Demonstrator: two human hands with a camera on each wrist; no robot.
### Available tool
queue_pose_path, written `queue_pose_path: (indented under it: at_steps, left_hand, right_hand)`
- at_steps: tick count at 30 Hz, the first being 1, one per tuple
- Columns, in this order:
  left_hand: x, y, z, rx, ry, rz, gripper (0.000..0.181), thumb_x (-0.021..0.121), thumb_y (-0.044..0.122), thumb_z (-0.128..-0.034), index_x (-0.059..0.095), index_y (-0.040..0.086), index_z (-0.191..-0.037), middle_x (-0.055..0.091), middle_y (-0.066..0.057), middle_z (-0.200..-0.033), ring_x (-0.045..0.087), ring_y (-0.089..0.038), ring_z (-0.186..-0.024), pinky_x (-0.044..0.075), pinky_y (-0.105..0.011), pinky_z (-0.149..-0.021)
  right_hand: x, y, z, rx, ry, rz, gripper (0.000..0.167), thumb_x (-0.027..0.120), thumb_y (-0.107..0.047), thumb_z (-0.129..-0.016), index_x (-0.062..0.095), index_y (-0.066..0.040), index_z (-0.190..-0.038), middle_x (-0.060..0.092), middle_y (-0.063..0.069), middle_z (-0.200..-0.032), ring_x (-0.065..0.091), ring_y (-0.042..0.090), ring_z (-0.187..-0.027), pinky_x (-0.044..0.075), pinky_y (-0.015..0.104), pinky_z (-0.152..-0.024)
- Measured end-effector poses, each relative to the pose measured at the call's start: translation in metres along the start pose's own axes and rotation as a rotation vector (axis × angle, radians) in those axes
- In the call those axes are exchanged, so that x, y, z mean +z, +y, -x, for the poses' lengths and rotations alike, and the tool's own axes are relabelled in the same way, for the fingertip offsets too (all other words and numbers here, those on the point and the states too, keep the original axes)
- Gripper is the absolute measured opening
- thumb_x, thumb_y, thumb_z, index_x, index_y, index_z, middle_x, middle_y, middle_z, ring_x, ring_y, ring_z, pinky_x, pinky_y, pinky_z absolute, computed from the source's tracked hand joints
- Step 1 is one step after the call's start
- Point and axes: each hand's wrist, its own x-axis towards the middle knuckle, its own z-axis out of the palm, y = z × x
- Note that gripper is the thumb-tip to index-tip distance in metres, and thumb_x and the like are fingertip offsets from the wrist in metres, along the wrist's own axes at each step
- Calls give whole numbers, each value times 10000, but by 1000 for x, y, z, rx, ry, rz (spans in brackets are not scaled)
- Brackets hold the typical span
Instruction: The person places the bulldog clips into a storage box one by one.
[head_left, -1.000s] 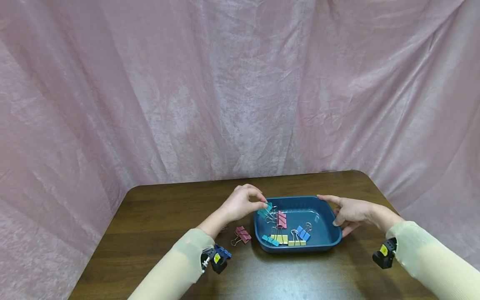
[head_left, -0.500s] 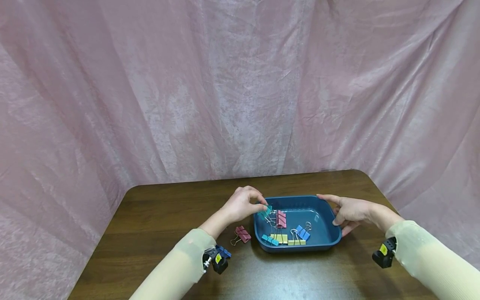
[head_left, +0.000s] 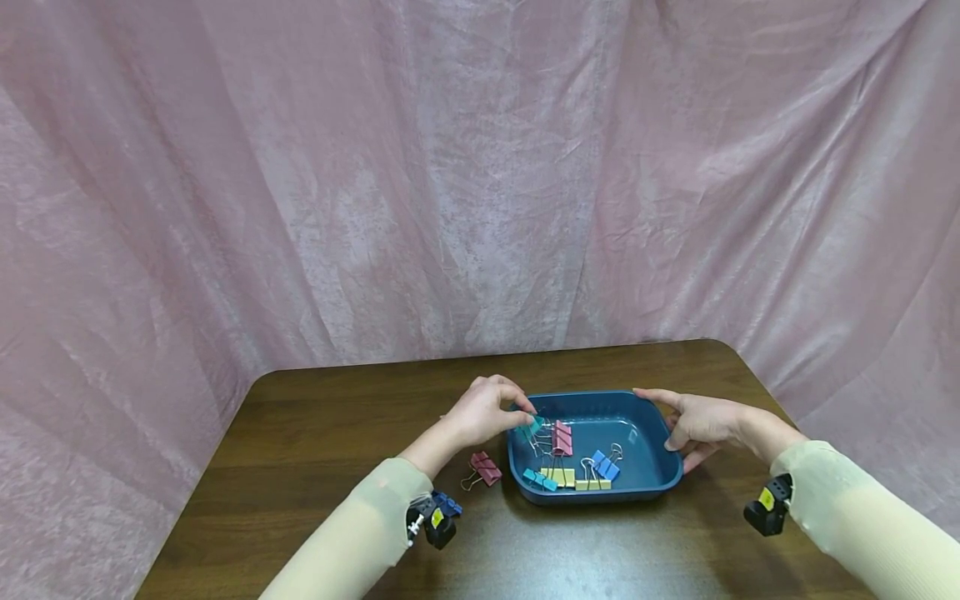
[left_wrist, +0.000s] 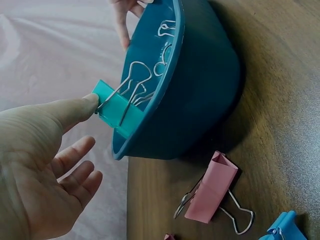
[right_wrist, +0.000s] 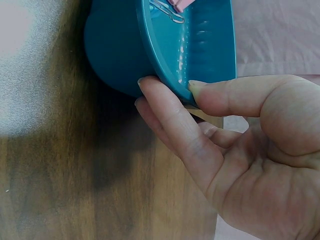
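At the left end of the blue tray (head_left: 637,497), my left hand (head_left: 483,410) pinches a teal binder clip (left_wrist: 118,109) just inside the rim. My right hand (head_left: 705,423) grips the tray's right end, thumb inside the wall and fingers outside, as the right wrist view shows. Inside the tray lie a pink clip (head_left: 562,438), a blue clip (head_left: 606,466), two yellow clips (head_left: 593,485) and a small teal clip (head_left: 540,480). Whether another teal clip lies under the left fingers, I cannot tell.
Left of the tray, a dark pink clip (head_left: 486,468) lies on the brown table (head_left: 315,467). A blue clip (head_left: 448,503) is beside my left wrist camera. Pink cloth (head_left: 480,183) hangs behind the table.
My left hand, with the teal clip, has lowered slightly at the tray's left end. My right hand keeps its grip on the tray.
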Motion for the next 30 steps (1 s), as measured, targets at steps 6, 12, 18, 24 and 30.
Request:
queue_pose_path:
  at_steps: [6, 12, 18, 24, 30]
  left_hand:
    - [2, -1, 1, -14, -11, -6, 117, 780, 289, -928, 823, 231, -1020, 633, 64, -1188, 477, -220, -1228, 396, -424, -1004]
    - [-1, -1, 4, -31, -17, 23, 233, 769, 292, -936, 791, 253, -1164, 625, 9, -1287, 474, -256, -1262, 425, -441, -1006]
    - [-10, -4, 5, -35, 19, 64, 327, 755, 320, -945, 750, 232, -1260, 612, -17, -1339, 455, -287, -1300, 422, -456, -1026]
    - [-18, -3, 6, -41, 40, 71, 350, 748, 365, -944, 738, 261, -1277, 598, -28, -1361, 466, -266, -1257, 441, -452, -988]
    - [-24, -1, 6, -25, 57, 78, 368, 748, 377, -939, 730, 265, -1289, 621, 5, -1340, 465, -236, -1246, 442, -436, -972]
  right_hand:
    - [1, 1, -2, 8, 0, -27, 1011, 629, 178, -824, 196, -226, -1643, 443, 307, -1292, 689, 367, -854, 605, 491, -660]
    - [2, 0, -2, 6, -2, -29, 1007, 621, 177, -829, 194, -232, -1644, 445, 323, -1346, 693, 372, -873, 605, 498, -665]
    - [2, -2, -1, 21, 8, -32, 1008, 630, 176, -825, 213, -246, -1640, 449, 322, -1383, 701, 377, -892, 603, 508, -672]
    - [1, -2, -1, 6, -12, -12, 1009, 635, 167, -828, 192, -228, -1644, 462, 326, -1352, 698, 372, -890, 604, 506, -673]
    - [0, -2, -2, 7, -16, -14, 1013, 634, 166, -828, 184, -225, -1646, 435, 334, -1354, 694, 373, -888, 604, 503, -672]
